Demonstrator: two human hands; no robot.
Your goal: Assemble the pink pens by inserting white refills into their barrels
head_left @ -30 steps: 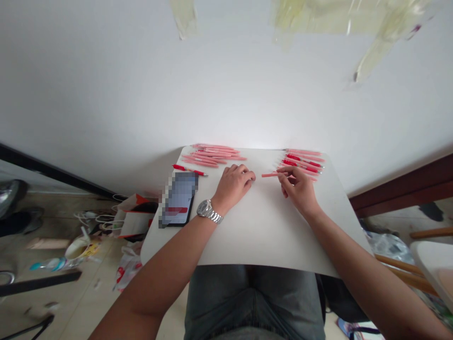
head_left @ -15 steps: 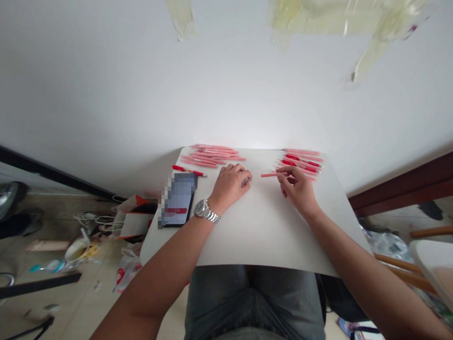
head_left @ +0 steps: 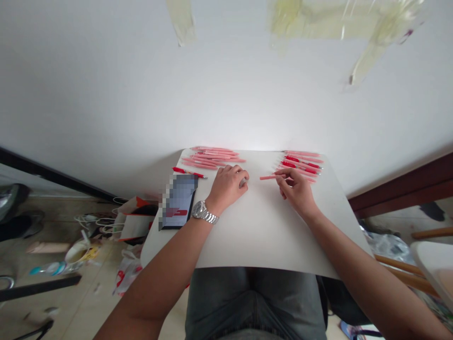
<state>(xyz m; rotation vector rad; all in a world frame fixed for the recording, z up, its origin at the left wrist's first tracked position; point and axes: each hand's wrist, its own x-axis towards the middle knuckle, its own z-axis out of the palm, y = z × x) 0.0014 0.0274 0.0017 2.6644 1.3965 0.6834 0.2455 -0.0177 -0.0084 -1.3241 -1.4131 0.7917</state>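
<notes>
My left hand [head_left: 228, 186], with a metal watch on its wrist, is closed with its fingers curled round a small grey piece [head_left: 243, 182] whose kind I cannot make out. My right hand [head_left: 294, 189] pinches a pink pen [head_left: 267, 178] between thumb and fingers, its end pointing left toward the other hand. Beyond my left hand lies a pile of pink pens [head_left: 212, 158]. Next to my right hand lies a second group of pens [head_left: 306, 161], pink with a few red ones, partly hidden by that hand.
A phone [head_left: 177, 200] with a partly blurred screen lies on the left of the white table [head_left: 255, 236], a red pen [head_left: 189, 172] just above it. The wall [head_left: 226, 94] stands directly behind the table. Bags and a bottle [head_left: 49, 268] are on the floor at left.
My left hand has shifted very slightly left, still curled round the grey piece. My right hand keeps the pink pen in almost the same place.
</notes>
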